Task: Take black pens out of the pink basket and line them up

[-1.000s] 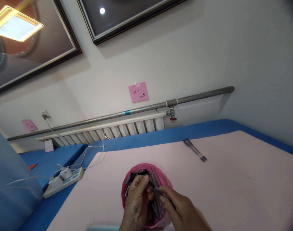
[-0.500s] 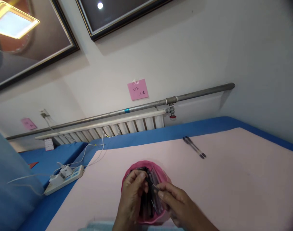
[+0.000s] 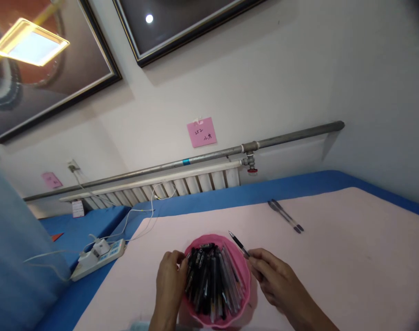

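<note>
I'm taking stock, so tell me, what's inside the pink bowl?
The pink bowl holds black pen parts and clear tubes, piled together. Whatever lies beneath them, and the bowl's bottom, is covered from view.

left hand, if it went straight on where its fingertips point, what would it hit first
Probably the left rim of the pink container, then the pens inside, though depth is unclear and the left hand might clear it.

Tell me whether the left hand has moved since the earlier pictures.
Yes: against the pink bowl, the left hand has moved left, from over its contents to its left rim.
</note>
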Action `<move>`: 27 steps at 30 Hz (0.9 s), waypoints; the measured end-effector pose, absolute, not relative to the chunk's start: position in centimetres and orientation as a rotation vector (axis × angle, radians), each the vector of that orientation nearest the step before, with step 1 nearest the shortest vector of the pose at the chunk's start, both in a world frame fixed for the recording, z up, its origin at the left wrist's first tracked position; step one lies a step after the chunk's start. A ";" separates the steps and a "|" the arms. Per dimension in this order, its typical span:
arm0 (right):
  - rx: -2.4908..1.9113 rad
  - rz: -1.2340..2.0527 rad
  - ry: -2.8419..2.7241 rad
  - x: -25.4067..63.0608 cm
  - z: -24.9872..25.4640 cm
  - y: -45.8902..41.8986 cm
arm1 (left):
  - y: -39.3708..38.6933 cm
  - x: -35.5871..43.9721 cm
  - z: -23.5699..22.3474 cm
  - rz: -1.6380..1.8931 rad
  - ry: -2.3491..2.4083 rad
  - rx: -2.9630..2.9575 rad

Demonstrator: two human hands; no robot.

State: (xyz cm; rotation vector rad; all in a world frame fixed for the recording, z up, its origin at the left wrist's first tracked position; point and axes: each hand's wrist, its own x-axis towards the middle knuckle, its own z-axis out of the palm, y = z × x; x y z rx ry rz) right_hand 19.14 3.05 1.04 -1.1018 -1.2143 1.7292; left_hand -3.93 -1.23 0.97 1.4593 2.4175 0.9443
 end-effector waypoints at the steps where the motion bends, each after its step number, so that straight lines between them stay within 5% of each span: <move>1: -1.103 1.718 -1.228 19.1 0.9 3.0 | -1.2 -3.7 1.0 0.861 2.458 1.508; 9: -1.102 1.597 -1.381 19.1 0.1 3.2 | -1.0 -3.0 0.8 0.607 2.541 1.593; 14: -1.077 1.387 -1.585 18.9 0.8 2.3 | -1.3 -3.2 1.6 1.192 2.293 1.301; 18: -1.033 1.279 -1.808 18.2 1.1 0.7 | -1.5 -2.4 2.4 1.670 1.486 0.705; 27: -1.013 1.151 -1.890 17.6 0.8 0.0 | -1.2 -0.2 2.2 1.683 1.063 0.408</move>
